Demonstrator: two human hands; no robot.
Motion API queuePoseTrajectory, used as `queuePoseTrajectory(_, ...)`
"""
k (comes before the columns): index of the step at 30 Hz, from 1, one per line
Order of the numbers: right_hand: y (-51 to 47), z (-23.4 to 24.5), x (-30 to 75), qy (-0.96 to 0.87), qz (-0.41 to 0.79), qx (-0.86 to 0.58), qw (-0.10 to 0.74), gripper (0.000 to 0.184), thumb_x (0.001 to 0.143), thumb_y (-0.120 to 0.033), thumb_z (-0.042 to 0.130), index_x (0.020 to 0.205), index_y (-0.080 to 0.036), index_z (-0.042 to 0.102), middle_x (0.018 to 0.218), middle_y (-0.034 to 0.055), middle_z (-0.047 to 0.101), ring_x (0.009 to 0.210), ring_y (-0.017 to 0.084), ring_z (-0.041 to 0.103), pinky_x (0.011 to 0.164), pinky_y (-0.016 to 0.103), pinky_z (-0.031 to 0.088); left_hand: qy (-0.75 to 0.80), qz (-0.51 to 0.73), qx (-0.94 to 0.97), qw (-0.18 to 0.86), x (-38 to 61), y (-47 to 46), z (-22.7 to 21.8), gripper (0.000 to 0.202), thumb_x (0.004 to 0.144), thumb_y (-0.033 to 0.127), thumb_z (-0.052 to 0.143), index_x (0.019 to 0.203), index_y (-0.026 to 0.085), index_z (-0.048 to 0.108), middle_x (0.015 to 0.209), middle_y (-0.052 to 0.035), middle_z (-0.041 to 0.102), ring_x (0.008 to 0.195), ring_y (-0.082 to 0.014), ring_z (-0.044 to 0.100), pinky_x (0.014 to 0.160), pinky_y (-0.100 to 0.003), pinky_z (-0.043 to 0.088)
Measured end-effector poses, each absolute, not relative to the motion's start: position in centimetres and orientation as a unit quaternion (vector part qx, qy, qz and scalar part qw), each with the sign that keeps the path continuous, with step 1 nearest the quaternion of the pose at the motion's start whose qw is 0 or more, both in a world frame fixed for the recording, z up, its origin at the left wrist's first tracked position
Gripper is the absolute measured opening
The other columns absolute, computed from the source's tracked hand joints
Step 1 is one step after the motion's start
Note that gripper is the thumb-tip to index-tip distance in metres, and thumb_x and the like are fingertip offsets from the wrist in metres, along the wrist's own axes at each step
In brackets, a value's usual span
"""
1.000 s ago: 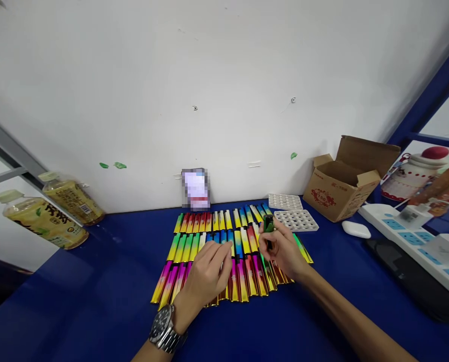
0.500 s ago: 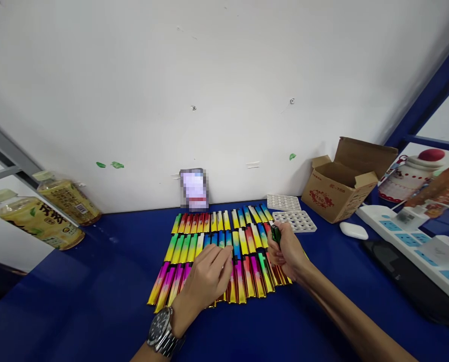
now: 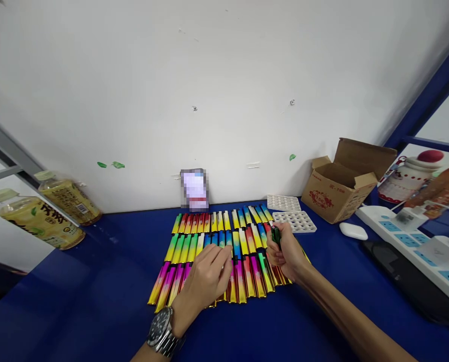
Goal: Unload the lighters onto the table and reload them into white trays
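– Right hand (image 3: 288, 251) is closed snug around a dark green lighter (image 3: 276, 235), thumb up by the top end. Only that top bit pokes out on the inner side of the fist, so the bottom's hidden.

– ok which way's it pointing tho?

– More or less upright, tipped a little, top end toward the wall. Totally different from the front row (image 3: 240, 281), where they're lying flat, gold ends toward the person and kinda fanned out. Middle row (image 3: 174, 250) and back row (image 3: 260, 213) lie flat too, long way roughly toward the wall.

– and the left hand (image 3: 209, 269)? holding anything?

– Can't tell, honestly. Fingers are curled with the back of the hand facing us, over the middle and front rows. Could be touching some, can't see underneath.

– so which hand's closer to what?

– Left's over the middle of the spread. Right's at the right-hand end, and way nearer the white perforated tray (image 3: 295, 221), which sits just past it toward the wall. Held lighter's on the side facing the left hand, but the two hands are clearly apart.
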State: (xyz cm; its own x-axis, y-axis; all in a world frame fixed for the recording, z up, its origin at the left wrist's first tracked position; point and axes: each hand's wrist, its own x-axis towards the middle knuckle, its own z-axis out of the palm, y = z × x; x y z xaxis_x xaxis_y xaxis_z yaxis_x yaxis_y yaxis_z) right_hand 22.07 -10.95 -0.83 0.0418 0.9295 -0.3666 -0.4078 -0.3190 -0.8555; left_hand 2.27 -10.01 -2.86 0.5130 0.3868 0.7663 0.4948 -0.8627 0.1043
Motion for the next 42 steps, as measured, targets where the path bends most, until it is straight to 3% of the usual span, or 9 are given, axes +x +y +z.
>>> queuePoseTrajectory(9, -11.2, -0.5, 22.0, -0.241, 0.653, -0.495, 0.52, 0.054, 0.083, -0.043, 0.031, 0.034, -0.02, 0.031, 0.033, -0.0077, 0.016, 0.031, 0.004, 0.008, 0.033, 0.018, 0.008, -0.251, -0.422, -0.869, 0.059, 2.3, -10.0, -2.9, 0.021, 0.089, 0.006, 0.045, 0.104, 0.013, 0.058, 0.067, -0.0026, 0.059, 0.06, -0.0126, 0.053, 0.052, -0.025, 0.047)
queuePoseTrajectory(13, -11.2, -0.7, 22.3, -0.273, 0.644, -0.483, 0.527, 0.058, 0.087, -0.051, 0.031, 0.037, -0.021, 0.032, 0.034, -0.0078, 0.017, 0.032, 0.004, 0.012, 0.034, 0.02, 0.011, -0.251, -0.421, -0.87, 0.057, 2.4, -10.0, -2.7, 0.02, 0.089, 0.006, 0.046, 0.103, 0.012, 0.059, 0.067, -0.0029, 0.059, 0.059, -0.0122, 0.051, 0.052, -0.024, 0.046)
queuePoseTrajectory(18, -10.4, -0.7, 24.0, -0.367, 0.577, -0.444, 0.579, 0.052, 0.085, -0.066, 0.039, 0.062, -0.02, 0.048, 0.044, -0.0055, 0.04, 0.038, 0.008, 0.033, 0.039, 0.021, 0.024, -0.25, -0.419, -0.871, 0.056, 2.5, -10.0, -2.8, 0.02, 0.089, 0.006, 0.045, 0.102, 0.012, 0.059, 0.068, -0.0032, 0.06, 0.06, -0.012, 0.052, 0.053, -0.024, 0.047)
queuePoseTrajectory(20, -9.8, -0.7, 25.3, -0.389, 0.515, -0.448, 0.618, 0.041, 0.081, -0.064, 0.051, 0.077, -0.023, 0.048, 0.053, -0.0054, 0.051, 0.045, 0.011, 0.043, 0.044, 0.022, 0.033, -0.253, -0.414, -0.873, 0.053, 2.5, -10.0, -2.9, 0.02, 0.09, 0.007, 0.045, 0.103, 0.012, 0.059, 0.069, -0.0035, 0.061, 0.061, -0.0124, 0.053, 0.055, -0.024, 0.049)
queuePoseTrajectory(23, -8.6, -1.1, 27.8, -0.439, 0.405, -0.469, 0.65, 0.04, 0.077, -0.063, 0.059, 0.082, -0.025, 0.048, 0.067, -0.0022, 0.06, 0.062, 0.015, 0.055, 0.057, 0.026, 0.043, -0.254, -0.406, -0.876, 0.053, 2.4, -9.9, -3.0, 0.019, 0.089, 0.006, 0.046, 0.101, 0.011, 0.06, 0.069, -0.0039, 0.061, 0.062, -0.013, 0.054, 0.056, -0.025, 0.049)
queuePoseTrajectory(28, -5.9, -2.4, 31.4, -0.529, 0.219, -0.529, 0.626, 0.041, 0.075, -0.06, 0.061, 0.08, -0.019, 0.06, 0.071, 0.0019, 0.06, 0.068, 0.018, 0.055, 0.061, 0.029, 0.043, -0.252, -0.404, -0.877, 0.056, 2.4, -9.8, -3.1, 0.018, 0.089, 0.006, 0.046, 0.1, 0.011, 0.059, 0.068, -0.0034, 0.06, 0.061, -0.0129, 0.054, 0.056, -0.025, 0.049)
queuePoseTrajectory(34, -2.9, -4.4, 32.7, -0.601, 0.17, -0.535, 0.569, 0.036, 0.074, -0.053, 0.059, 0.08, -0.018, 0.067, 0.076, 0.0071, 0.07, 0.075, 0.026, 0.065, 0.065, 0.034, 0.05, -0.252, -0.402, -0.878, 0.065, 2.4, -9.8, -3.1, 0.017, 0.089, 0.006, 0.046, 0.099, 0.011, 0.059, 0.068, -0.0032, 0.06, 0.061, -0.013, 0.053, 0.055, -0.025, 0.048)
queuePoseTrajectory(42, -2.0, -6.7, 33.3, -0.627, 0.12, -0.558, 0.53, 0.029, 0.079, -0.039, 0.052, 0.085, -0.016, 0.067, 0.081, 0.0081, 0.072, 0.076, 0.026, 0.066, 0.069, 0.034, 0.049, -0.253, -0.396, -0.88, 0.068, 2.3, -9.8, -2.8, 0.017, 0.089, 0.005, 0.045, 0.098, 0.01, 0.059, 0.066, -0.0023, 0.057, 0.059, -0.0122, 0.05, 0.053, -0.024, 0.046)
